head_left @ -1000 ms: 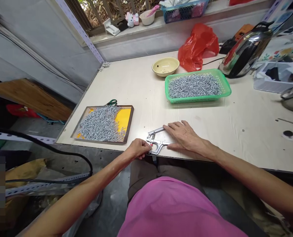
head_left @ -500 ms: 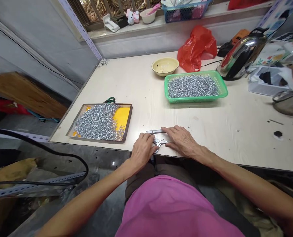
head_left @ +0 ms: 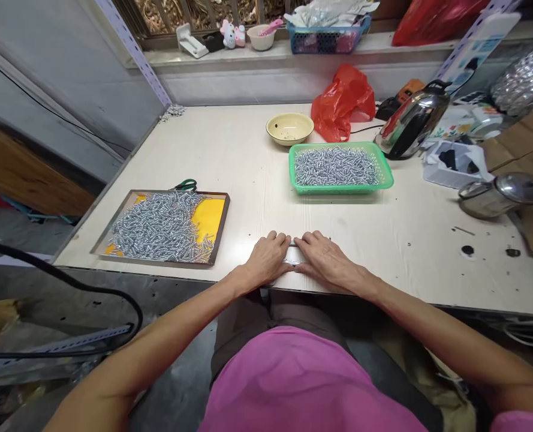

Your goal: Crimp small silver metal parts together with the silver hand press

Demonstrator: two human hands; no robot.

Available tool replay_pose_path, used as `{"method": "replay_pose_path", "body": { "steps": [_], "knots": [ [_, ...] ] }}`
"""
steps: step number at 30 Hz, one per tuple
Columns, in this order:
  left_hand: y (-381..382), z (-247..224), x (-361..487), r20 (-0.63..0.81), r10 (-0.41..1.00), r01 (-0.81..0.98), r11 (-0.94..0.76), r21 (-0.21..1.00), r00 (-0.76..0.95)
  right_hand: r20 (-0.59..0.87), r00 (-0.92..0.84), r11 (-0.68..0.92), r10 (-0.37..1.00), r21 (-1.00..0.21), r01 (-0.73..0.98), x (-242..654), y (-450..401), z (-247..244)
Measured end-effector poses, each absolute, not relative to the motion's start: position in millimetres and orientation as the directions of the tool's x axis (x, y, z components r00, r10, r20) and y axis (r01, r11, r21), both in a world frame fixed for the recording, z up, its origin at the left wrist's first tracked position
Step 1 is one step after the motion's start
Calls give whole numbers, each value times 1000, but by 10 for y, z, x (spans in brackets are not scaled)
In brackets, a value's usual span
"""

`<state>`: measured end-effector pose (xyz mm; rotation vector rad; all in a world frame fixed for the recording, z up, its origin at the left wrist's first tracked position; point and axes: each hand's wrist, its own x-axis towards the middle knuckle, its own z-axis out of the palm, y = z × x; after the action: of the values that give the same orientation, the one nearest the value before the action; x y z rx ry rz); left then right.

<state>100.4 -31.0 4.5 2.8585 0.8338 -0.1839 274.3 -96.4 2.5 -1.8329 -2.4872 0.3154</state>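
Observation:
Near the table's front edge, my left hand [head_left: 270, 257] and my right hand [head_left: 324, 258] are closed on the two ends of a metal tool [head_left: 293, 254]. Only its middle shows, as two thin bars between my fingers; the rest is hidden. To the left, a brown-edged tray [head_left: 220, 231] with a yellow bottom holds a heap of small silver metal pieces [head_left: 158, 228]. Beyond my right hand stands a green basket [head_left: 342, 189], also filled with small silver pieces [head_left: 336, 167].
Green-handled scissors [head_left: 186, 185] lie behind the tray. A cream bowl [head_left: 289, 129], a red plastic bag [head_left: 342, 102] and a metal kettle [head_left: 413, 120] stand at the back. A glass pot [head_left: 502, 195] and a white box [head_left: 452, 168] are at the right.
My left hand has shifted its grip and now covers the tool's left end. My right hand has come closer to it. The view has turned slightly to the right.

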Motion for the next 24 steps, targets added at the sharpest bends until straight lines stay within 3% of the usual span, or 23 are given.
{"method": "replay_pose_path", "body": {
  "steps": [4, 13, 20, 24],
  "knots": [
    [-301, 58, 1014, -185, 535, 558, -822, 112, 825, -81, -321, 308, 944, -145, 940, 2677, -935, -8],
    [-242, 1, 979, -150, 602, 619, -776, 124, 784, -72, -356, 336, 932, -197, 921, 2663, -802, -88],
    [-528, -138, 914, 40, 693, 683, -718, 134, 720, -19, -445, 423, 895, -277, 863, 2888, -672, -65],
    [-814, -296, 972, 170, 650, 607, -756, 244, 741, 17, -343, 341, 939, -173, 924, 2907, -540, -128]
  ]
}}
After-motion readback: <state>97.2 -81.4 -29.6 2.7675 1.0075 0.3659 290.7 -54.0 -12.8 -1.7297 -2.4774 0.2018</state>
